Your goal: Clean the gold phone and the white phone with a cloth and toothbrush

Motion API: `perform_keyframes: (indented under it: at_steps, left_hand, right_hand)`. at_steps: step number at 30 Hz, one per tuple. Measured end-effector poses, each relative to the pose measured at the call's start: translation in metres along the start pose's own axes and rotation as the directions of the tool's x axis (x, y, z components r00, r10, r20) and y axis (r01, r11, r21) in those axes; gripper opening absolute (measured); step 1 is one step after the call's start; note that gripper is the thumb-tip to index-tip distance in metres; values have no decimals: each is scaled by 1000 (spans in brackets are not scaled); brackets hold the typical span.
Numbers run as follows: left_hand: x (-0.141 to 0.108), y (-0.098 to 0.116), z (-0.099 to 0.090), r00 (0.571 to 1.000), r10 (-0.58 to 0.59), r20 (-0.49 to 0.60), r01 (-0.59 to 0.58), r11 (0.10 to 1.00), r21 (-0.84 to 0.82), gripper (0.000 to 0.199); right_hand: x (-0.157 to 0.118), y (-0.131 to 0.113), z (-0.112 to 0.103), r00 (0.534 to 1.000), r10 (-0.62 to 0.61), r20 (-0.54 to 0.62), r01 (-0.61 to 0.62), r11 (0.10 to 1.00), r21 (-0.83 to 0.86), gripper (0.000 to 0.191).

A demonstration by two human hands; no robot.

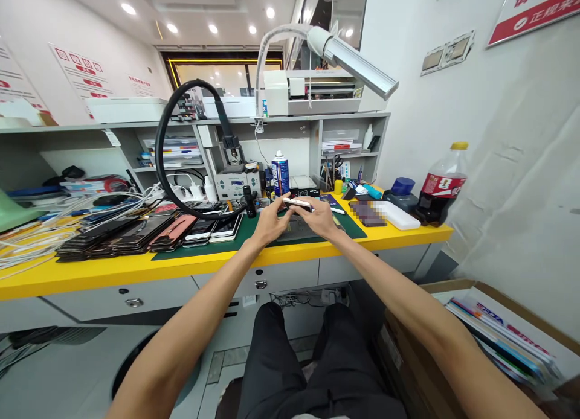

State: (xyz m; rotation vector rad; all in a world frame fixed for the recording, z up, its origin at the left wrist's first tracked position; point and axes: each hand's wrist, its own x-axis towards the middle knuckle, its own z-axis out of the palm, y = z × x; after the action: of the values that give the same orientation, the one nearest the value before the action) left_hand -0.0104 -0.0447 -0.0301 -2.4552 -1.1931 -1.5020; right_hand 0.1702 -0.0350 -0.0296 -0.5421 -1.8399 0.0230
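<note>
A phone (297,203) with a pale edge is held level between both hands, just above the dark green work mat (244,230). My left hand (270,221) grips its left end, fingers behind and thumb in front. At the right end, my right hand (319,217) pinches it the same way. Under the hands lies a dark grey pad (292,230), partly covered by them. Behind the phone stands a blue spray can (280,174) with a white cap. The phone's screen face cannot be made out from here.
Stacks of phones and screens (131,233) and white cables (27,238) cover the left of the yellow bench (113,274). A hot-air hose (159,147) arches beside a rework station (236,185). A cola bottle (441,186) and a white case (401,217) stand right. A lamp (357,60) hangs above.
</note>
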Motion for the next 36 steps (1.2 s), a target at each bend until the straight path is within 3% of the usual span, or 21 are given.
perform_keyframes:
  at_steps: [8,13,20,24,30,36]
  left_hand:
    - [-12,-1,-4,1000,13,-13,-14,997,-73,41]
    - [-15,0,-7,1000,13,-17,-15,995,-101,28]
    - [-21,1,-7,999,-5,-50,1,998,-69,27]
    - [-23,7,-3,997,-7,-83,5,1000,-24,26]
    - [-7,21,-2,993,-38,-109,47,996,80,25]
    - [6,25,-6,991,-58,-118,74,988,135,22]
  right_hand:
    - [-11,2,-5,988,-34,153,39,999,-27,32]
    - [-17,3,-4,986,-45,162,56,996,-68,33]
    - [-22,2,-1,996,29,90,-21,995,-93,29]
    - [-22,-8,2,990,139,-31,-141,987,-78,28]
    - [-7,-17,10,924,331,-193,-329,943,46,34]
    - [12,-14,8,864,430,-262,-397,902,169,31]
